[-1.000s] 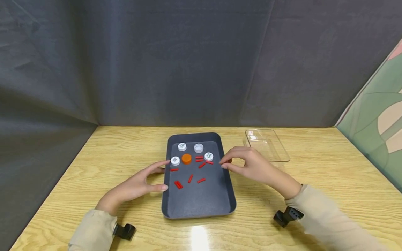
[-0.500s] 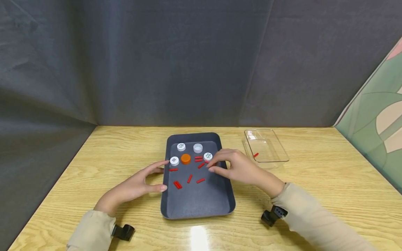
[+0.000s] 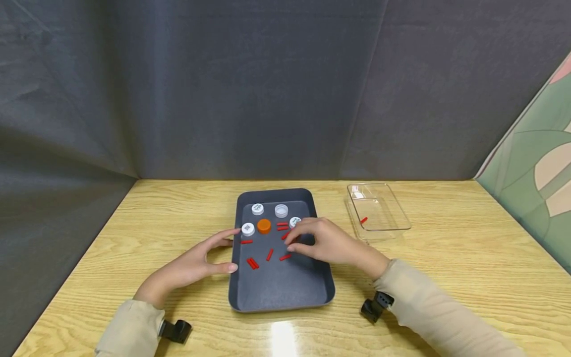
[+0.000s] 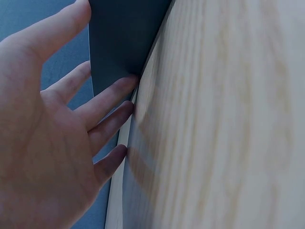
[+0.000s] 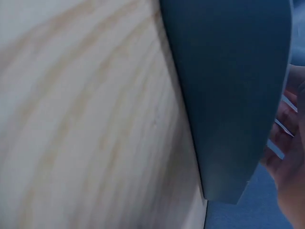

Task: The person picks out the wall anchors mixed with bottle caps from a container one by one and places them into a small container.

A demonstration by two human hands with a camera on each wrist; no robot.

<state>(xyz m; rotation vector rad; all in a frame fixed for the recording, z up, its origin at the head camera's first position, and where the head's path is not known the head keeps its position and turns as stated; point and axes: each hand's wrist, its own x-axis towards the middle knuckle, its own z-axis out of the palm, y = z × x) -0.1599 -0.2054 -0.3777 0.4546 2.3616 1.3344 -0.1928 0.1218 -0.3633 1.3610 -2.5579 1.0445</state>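
Note:
In the head view a dark grey tray (image 3: 285,292) holds several short red sticks (image 3: 269,255), white caps with printed tops (image 3: 248,228), an orange cap (image 3: 264,226) and a hollow whitish cap (image 3: 281,210). My left hand (image 3: 192,265) rests against the tray's left wall, fingers and thumb spread apart. My right hand (image 3: 325,243) is over the tray's right side, thumb and index fingertips close together just above the red sticks. I see nothing between them. This hand partly covers one printed cap (image 3: 295,221) and some sticks. The left wrist view shows the left hand's fingers (image 4: 105,102) touching the tray wall.
A clear plastic box (image 3: 379,208) stands to the tray's right, with one red stick (image 3: 364,220) in it. Wooden tabletop (image 3: 111,258) surrounds both. A dark curtain (image 3: 267,99) hangs behind, and a patterned cloth (image 3: 535,163) lies at the right.
My right hand has moved left and slightly down, from beside the tray's right edge to over the sticks. A red stick now shows in the clear box. My left hand stays put.

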